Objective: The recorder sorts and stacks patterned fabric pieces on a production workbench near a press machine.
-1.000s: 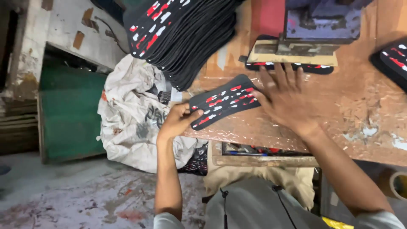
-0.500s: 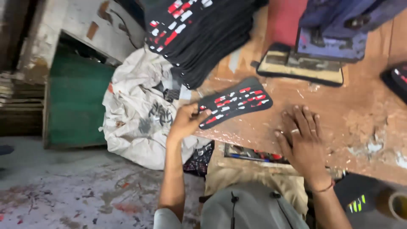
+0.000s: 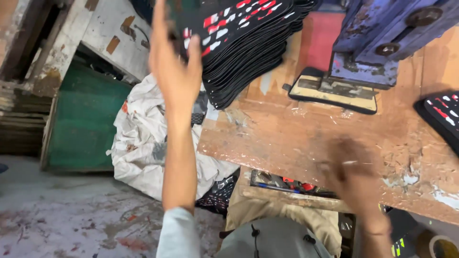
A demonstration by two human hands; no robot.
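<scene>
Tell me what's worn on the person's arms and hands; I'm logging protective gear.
No gloves: both hands are bare. The left hand has a bare forearm with a pale grey-blue sleeve near the elbow. The right hand is motion-blurred; a thin band seems to circle its wrist.

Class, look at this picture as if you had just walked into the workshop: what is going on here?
A person sits at a worn wooden workbench. Their left hand is raised beside a tall stack of black pieces with red and white marks; whether it touches the stack is unclear. Their right hand is blurred, low over the bench, holding nothing visible. A blue press stands above a flat black-edged pad, and a white sack sits on the floor.
</scene>
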